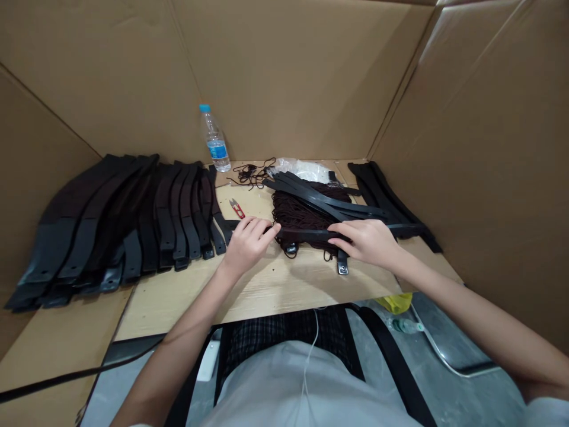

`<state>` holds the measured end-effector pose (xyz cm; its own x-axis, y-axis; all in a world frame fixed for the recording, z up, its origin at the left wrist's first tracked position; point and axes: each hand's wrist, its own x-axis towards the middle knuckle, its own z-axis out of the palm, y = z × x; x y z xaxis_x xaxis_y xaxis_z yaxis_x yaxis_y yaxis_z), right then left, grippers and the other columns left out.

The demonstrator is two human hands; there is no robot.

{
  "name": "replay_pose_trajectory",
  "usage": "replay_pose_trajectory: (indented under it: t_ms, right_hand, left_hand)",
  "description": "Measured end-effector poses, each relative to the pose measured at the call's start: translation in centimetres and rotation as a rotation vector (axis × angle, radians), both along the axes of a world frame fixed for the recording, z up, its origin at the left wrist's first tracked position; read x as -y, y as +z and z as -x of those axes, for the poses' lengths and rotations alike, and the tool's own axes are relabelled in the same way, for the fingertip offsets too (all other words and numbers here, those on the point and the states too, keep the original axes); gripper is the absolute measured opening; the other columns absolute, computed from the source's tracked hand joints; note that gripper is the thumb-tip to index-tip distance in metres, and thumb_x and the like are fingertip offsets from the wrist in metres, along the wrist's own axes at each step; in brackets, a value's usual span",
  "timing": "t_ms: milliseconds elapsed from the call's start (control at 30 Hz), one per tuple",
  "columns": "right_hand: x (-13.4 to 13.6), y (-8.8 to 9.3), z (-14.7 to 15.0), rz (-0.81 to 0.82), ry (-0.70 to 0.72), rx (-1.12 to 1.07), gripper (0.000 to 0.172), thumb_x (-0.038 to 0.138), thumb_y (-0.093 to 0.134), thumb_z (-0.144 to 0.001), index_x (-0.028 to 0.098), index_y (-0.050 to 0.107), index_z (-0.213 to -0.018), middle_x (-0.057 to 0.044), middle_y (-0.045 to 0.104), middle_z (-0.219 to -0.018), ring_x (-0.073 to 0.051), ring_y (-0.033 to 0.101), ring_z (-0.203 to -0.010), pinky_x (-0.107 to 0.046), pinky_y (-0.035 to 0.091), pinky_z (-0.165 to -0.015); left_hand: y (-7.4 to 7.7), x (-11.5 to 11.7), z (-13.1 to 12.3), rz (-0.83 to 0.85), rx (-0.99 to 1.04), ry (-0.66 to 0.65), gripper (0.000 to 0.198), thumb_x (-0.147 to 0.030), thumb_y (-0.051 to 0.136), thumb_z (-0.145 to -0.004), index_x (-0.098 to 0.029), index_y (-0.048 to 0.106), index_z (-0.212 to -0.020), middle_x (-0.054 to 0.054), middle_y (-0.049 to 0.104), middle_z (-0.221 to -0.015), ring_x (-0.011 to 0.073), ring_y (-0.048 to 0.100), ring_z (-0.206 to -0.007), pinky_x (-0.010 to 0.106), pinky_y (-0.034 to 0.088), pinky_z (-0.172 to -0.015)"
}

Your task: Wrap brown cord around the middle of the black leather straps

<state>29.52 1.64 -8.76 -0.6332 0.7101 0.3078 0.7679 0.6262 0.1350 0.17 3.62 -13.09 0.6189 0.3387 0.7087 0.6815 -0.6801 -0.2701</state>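
A long, narrow black strip (306,235) with a dark brown middle stretches sideways between my hands. My left hand (249,242) pinches it near the left part, fingers curled over it. Farther right, my right hand (368,239) grips the same strip between thumb and fingers. Just behind it lies a heap of dark brown cord (296,207), with loops hanging at the front. Several bare black strips (320,193) rest across the cord. One strip end with a metal-looking fitting (342,264) sticks out below my right hand.
Many dark curved strips (164,213) are lined up on the left of the wooden table (195,302). Red thread snips (237,208), a water bottle (216,142), loose cord (251,174) and a clear plastic bag (302,170) lie farther back. More strips (391,198) are at right. Cardboard walls (293,77) surround the table.
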Motion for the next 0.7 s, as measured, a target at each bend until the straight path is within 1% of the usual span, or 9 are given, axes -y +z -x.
replay_pose_trajectory:
  t_ms: [100,200,300,400,467,567,700]
  right_hand:
    - [0.0,0.6,-0.2,0.015,-0.004,0.044,0.025,0.035,0.053,-0.092,0.019,0.069,-0.104,-0.005,0.075,-0.085,-0.018,0.066,-0.068,-0.028,0.032,-0.053]
    - [0.2,1.6,-0.4,-0.010,0.048,0.128,0.023,0.031,0.052,-0.092,0.018,0.068,-0.103,-0.004,0.072,-0.076,-0.018,0.064,-0.064,-0.029,0.029,-0.052]
    - [0.5,2.8,-0.4,-0.060,0.097,0.216,0.022,0.029,0.049,-0.093,0.017,0.067,-0.097,-0.005,0.068,-0.073,-0.018,0.062,-0.064,-0.030,0.031,-0.053]
    - [0.7,3.5,-0.5,-0.075,0.112,0.268,0.024,0.031,0.046,-0.096,0.018,0.066,-0.094,-0.007,0.068,-0.077,-0.019,0.062,-0.067,-0.030,0.034,-0.056]
    - [0.8,3.6,-0.6,-0.081,0.112,0.265,0.025,0.031,0.045,-0.097,0.018,0.066,-0.095,-0.008,0.070,-0.083,-0.019,0.063,-0.070,-0.030,0.037,-0.059]
    - [0.6,3.1,-0.8,-0.080,0.120,0.230,0.027,0.032,0.044,-0.098,0.016,0.066,-0.096,-0.010,0.071,-0.093,-0.020,0.064,-0.074,-0.031,0.040,-0.061]
    - [0.0,1.9,-1.2,-0.024,0.117,0.165,0.031,0.034,0.043,-0.099,0.014,0.067,-0.099,-0.010,0.071,-0.090,-0.021,0.066,-0.076,-0.031,0.042,-0.064]
  left_hand:
    - [-0.3,-0.2,0.0,0.147,0.015,-0.037,0.023,-0.009,0.045,-0.093,-0.015,0.065,-0.102,0.009,0.068,-0.088,0.0200,0.061,-0.080,0.036,0.052,-0.077]
    - [-0.7,-0.4,-0.3,0.234,0.048,-0.075,0.022,-0.009,0.047,-0.091,-0.013,0.063,-0.106,0.010,0.067,-0.089,0.0210,0.061,-0.083,0.038,0.053,-0.081]
    - [-1.1,-0.3,-0.7,0.323,0.092,-0.097,0.023,-0.009,0.049,-0.090,-0.014,0.062,-0.108,0.009,0.067,-0.093,0.0218,0.062,-0.087,0.041,0.054,-0.085]
    - [-1.3,-0.2,-1.1,0.428,0.133,-0.113,0.024,-0.011,0.050,-0.091,-0.015,0.061,-0.111,0.010,0.067,-0.096,0.0231,0.064,-0.090,0.041,0.055,-0.081]
    - [-1.2,-0.1,-1.2,0.464,0.148,-0.132,0.024,-0.012,0.050,-0.092,-0.015,0.060,-0.113,0.010,0.068,-0.096,0.0233,0.064,-0.090,0.039,0.055,-0.078]
    - [-1.2,-0.1,-1.2,0.476,0.125,-0.147,0.024,-0.014,0.050,-0.093,-0.014,0.059,-0.115,0.011,0.070,-0.098,0.0234,0.066,-0.090,0.039,0.056,-0.078]
    - [-1.5,-0.2,-1.0,0.520,0.029,-0.119,0.028,-0.019,0.052,-0.093,-0.012,0.058,-0.120,0.013,0.071,-0.103,0.0240,0.067,-0.093,0.039,0.055,-0.080]
